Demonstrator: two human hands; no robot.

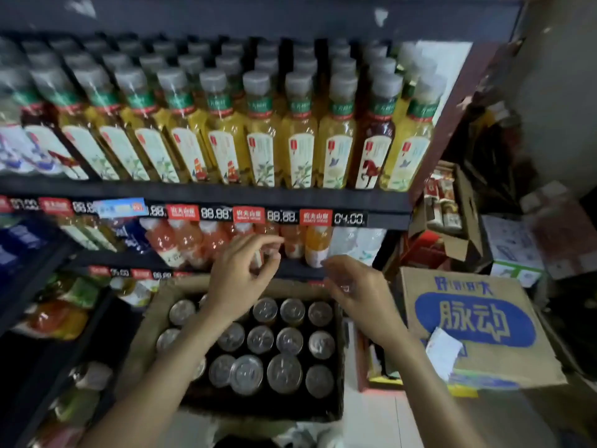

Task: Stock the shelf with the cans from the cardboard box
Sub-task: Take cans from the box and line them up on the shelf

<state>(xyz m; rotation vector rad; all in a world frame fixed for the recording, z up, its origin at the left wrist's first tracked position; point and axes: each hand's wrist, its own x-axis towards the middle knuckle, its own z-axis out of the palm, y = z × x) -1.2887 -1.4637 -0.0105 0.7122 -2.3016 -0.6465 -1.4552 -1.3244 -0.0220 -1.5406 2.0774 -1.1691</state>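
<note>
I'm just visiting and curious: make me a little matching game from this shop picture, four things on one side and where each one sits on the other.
Things:
1. cans
2. yellow tea bottles
3. blue-printed carton
4. hands

Places:
A. top shelf, above the price tags
B. on the right, closed, with a paper slip on it
C. inside the open cardboard box
D. raised above the box, holding nothing

Pairs: 1-C, 2-A, 3-B, 4-D

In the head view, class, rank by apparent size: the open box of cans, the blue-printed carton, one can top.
1. Open box of cans
2. Blue-printed carton, somewhat smaller, though part lies out of sight
3. One can top, by far the smallest
</note>
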